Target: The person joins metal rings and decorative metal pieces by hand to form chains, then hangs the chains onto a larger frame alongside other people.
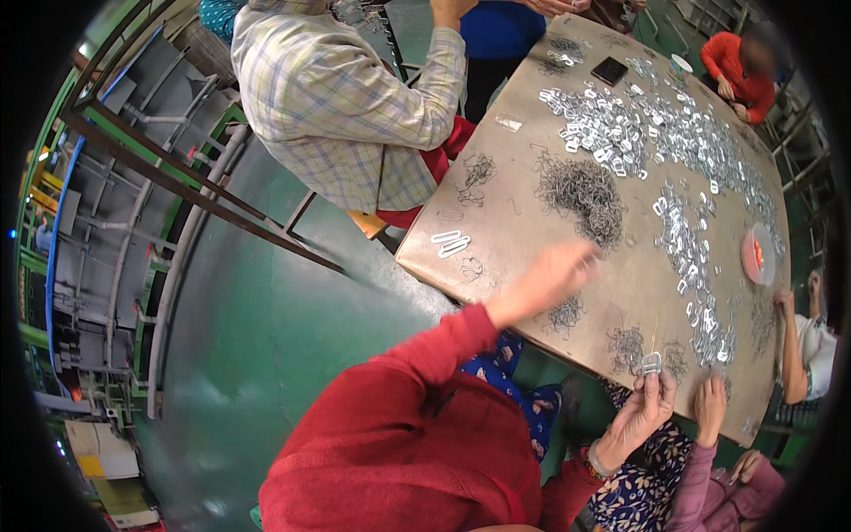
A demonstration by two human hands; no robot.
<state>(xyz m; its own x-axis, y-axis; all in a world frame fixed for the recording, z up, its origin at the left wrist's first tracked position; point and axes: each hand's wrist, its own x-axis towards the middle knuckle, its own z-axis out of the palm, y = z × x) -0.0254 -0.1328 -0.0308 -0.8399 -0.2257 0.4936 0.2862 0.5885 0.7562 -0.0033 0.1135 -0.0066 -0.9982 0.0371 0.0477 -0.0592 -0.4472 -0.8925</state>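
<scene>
My left hand [551, 277], smeared by motion, reaches over the table beside the lower end of a large heap of thin dark wire hooks [581, 191]. Whether its fingers hold anything cannot be made out. A smaller bunch of wire hooks [564, 315] lies just below that hand. At the table's near edge, my right hand [645, 410] pinches a small silver slotted metal piece [651, 362] upright between thumb and fingers. Small clusters of wire hooks [626, 344] lie just beyond it. Several larger slotted pieces [450, 243] rest near the left edge.
Silver slotted pieces [612, 129] spread across the brown table [496, 191]. A dark phone [609, 71] and a bowl with orange contents [756, 254] stand there too. A person in a plaid shirt [328, 106] sits left; a co-worker's hand [709, 406] is close to my right.
</scene>
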